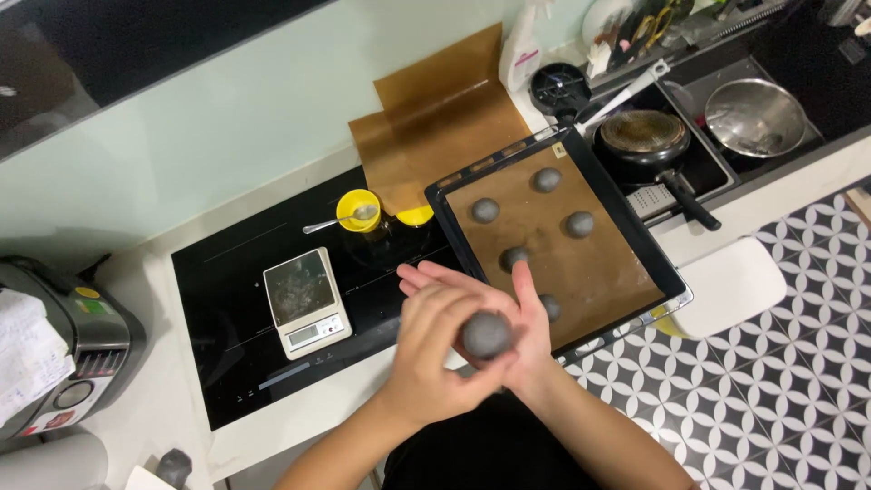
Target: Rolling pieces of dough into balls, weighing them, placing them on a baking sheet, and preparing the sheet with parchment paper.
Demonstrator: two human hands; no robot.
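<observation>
grey dough ball (487, 334) cupped between left hand (435, 349) and right hand (526, 336), beside baking tray (626, 213).

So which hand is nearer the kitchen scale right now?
Left. The left hand cups the grey dough ball just right of the scale; the right hand sits beyond the ball, nearer the baking tray.

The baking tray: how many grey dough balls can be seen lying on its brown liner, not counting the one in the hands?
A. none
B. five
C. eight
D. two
B. Five grey dough balls lie on the lined baking tray, one of them partly hidden behind the right hand; a sixth ball sits between that hand and the left hand.
</observation>
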